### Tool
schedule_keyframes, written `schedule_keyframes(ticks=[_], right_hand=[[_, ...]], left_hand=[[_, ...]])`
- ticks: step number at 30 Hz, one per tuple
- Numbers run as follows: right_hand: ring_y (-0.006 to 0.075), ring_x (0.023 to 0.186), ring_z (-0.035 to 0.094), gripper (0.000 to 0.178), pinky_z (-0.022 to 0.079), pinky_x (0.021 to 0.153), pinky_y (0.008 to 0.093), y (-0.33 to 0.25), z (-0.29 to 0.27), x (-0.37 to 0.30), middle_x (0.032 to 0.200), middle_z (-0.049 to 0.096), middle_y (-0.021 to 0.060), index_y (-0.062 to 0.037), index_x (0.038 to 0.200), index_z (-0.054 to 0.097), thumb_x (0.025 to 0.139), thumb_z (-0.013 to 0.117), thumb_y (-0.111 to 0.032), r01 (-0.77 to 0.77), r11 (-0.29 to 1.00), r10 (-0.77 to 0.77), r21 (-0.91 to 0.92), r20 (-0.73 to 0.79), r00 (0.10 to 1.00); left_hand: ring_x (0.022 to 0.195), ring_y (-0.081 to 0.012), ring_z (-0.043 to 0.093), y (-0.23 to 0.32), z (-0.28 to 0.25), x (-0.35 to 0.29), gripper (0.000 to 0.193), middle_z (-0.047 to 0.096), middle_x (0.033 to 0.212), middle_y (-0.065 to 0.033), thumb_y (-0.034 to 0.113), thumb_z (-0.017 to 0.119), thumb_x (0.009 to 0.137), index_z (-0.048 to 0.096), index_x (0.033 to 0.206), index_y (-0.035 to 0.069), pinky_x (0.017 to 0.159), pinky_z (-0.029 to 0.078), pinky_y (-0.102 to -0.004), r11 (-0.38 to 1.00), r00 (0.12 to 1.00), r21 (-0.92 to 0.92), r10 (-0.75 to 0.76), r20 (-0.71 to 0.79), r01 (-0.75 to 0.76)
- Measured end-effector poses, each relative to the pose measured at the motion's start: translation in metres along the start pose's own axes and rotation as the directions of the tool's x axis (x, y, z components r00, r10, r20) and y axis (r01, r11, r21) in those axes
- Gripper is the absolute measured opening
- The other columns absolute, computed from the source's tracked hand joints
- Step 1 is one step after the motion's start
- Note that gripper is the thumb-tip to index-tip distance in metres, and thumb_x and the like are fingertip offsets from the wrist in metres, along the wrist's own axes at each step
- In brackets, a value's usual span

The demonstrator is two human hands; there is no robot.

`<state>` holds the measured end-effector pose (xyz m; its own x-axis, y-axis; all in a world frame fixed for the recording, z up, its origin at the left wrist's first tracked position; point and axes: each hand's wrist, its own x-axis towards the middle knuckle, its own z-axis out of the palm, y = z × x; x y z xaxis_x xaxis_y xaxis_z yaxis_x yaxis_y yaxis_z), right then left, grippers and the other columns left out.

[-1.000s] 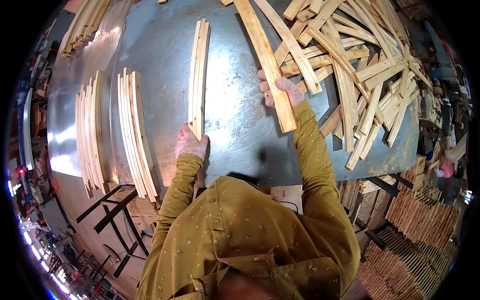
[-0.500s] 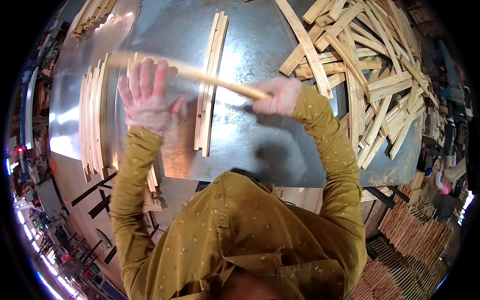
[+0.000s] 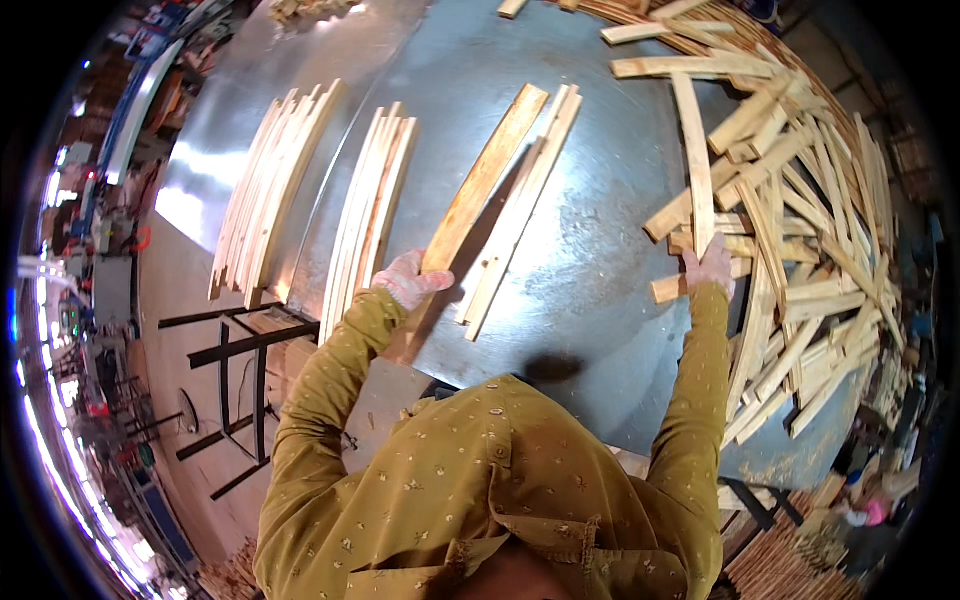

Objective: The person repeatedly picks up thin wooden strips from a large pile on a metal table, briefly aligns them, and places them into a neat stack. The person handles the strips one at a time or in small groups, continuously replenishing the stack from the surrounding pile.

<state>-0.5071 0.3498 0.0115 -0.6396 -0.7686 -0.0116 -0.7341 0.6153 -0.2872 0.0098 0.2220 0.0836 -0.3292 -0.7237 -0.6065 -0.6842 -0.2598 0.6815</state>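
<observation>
My left hand (image 3: 412, 281) is closed around the near end of a wooden strip (image 3: 488, 168), thumb on top. The strip slants away over the metal table, and a shadow falls beside it. Just right of it lie a few paler strips (image 3: 522, 215) side by side. On the right, my right hand (image 3: 710, 267) has its fingers about the near end of another pale strip (image 3: 692, 150), at the left edge of a jumbled heap of wooden strips (image 3: 790, 240).
Two rows of aligned strips, a left one (image 3: 275, 190) and a nearer one (image 3: 370, 200), lie on the metal table (image 3: 610, 330). A black metal frame (image 3: 240, 350) stands below its left edge. Stacked wood (image 3: 800, 560) sits at lower right.
The strip has passed from my right hand to my left. My right hand has moved right to the heap and onto another strip. The whole view has turned.
</observation>
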Motion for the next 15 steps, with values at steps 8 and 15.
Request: schedule_keyframes(ticks=[8,15], right_hand=[[0.0105,0.073,0.053,0.055,0.048,0.061,0.0243,-0.157,-0.005,-0.165,0.091,0.057,0.0027,-0.0054,0.148,0.039,0.096,0.056,-0.01,-0.362,0.149,-0.169,0.92,0.384,0.908],[0.0159,0.077,0.054,0.058,0.051,0.066,0.0312,-0.259,0.013,-0.214,0.098,0.057,0.007,-0.0078,0.14,0.04,0.089,0.067,-0.018,-0.686,-0.167,-0.597,0.709,0.481,0.642]], left_hand=[[0.116,-0.0333,0.061,0.009,0.006,0.012,0.055,0.065,0.12,-0.0192,0.036,0.069,0.09,0.053,0.133,0.004,0.1,0.045,-0.0393,0.926,0.927,0.185,-0.28,-0.249,0.33],[0.116,-0.0396,0.059,-0.001,-0.016,-0.037,0.065,0.064,0.121,-0.0245,0.043,0.071,0.086,0.054,0.131,-0.001,0.096,0.047,-0.0432,0.951,0.838,0.19,-0.109,-0.534,0.245]])
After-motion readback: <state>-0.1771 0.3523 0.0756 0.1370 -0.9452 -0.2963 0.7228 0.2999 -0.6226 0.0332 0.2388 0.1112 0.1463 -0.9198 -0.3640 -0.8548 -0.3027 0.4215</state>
